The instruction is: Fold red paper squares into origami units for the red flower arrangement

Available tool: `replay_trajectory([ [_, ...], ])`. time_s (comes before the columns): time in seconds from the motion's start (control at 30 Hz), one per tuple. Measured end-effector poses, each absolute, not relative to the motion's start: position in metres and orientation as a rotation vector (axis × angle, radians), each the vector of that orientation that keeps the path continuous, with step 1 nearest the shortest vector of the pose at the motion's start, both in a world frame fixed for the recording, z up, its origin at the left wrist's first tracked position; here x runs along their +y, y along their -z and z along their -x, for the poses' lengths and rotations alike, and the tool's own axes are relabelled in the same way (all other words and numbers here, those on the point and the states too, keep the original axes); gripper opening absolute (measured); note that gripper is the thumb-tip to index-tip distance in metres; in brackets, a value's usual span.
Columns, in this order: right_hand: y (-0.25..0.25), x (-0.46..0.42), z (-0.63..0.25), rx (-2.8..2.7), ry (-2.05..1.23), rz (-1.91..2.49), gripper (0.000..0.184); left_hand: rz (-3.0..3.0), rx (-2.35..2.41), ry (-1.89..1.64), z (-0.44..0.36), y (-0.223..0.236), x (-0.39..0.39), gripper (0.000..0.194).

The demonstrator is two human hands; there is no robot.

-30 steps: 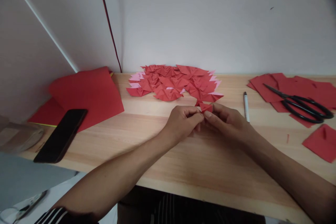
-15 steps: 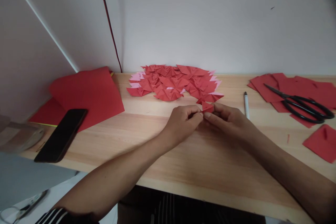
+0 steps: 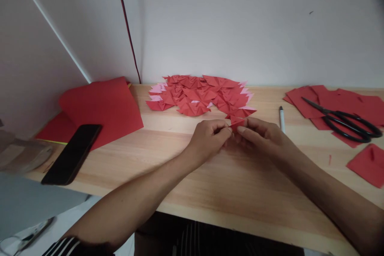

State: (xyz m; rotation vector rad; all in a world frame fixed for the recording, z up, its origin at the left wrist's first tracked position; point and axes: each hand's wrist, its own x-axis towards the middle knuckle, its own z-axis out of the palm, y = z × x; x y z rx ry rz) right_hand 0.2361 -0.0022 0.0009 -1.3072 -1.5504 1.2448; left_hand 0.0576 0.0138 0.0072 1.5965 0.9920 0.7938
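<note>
Between both hands is a small piece of folded red paper (image 3: 237, 122), held above the middle of the table. My left hand (image 3: 210, 138) pinches its left side between thumb and fingers. On the other side my right hand (image 3: 261, 134) grips it, thumb on the near face and fingers curled behind. The lower part of the paper is hidden by the fingers. Just beyond the hands lies a spread of folded red and pink paper pieces (image 3: 195, 95), overlapping in rows against the wall.
Large red sheets (image 3: 102, 104) lie at the left, with a black phone (image 3: 72, 154) on their near edge. To the right are a white pen (image 3: 282, 119), red paper squares (image 3: 330, 98) under black-handled scissors (image 3: 354, 124), and another red square (image 3: 369, 166). The wooden table (image 3: 180, 192) meets the wall behind.
My right hand has shifted slightly right along the folded paper, and more of its red face shows between the thumbs. The whole view has moved a little.
</note>
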Motion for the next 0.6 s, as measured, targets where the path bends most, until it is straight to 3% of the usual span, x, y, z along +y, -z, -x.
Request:
replay_trajectory([
  [0.23,-0.0006,-0.0025,-0.2351,-1.572,-1.193,1.333,0.019,-1.633,1.012,-0.804,-0.0591,-0.0062,0.0118,0.026],
  [0.47,-0.0014,-0.0031,-0.2354,-1.584,-1.193,1.363,0.026,-1.532,0.92,-1.002,-0.061,-0.0032,0.0159,0.008],
  [0.6,-0.0063,-0.0066,-0.2366,-1.61,-0.908,1.42,0.022,-1.298,0.93,-0.98,-0.0595,-0.003,0.019,0.012],
])
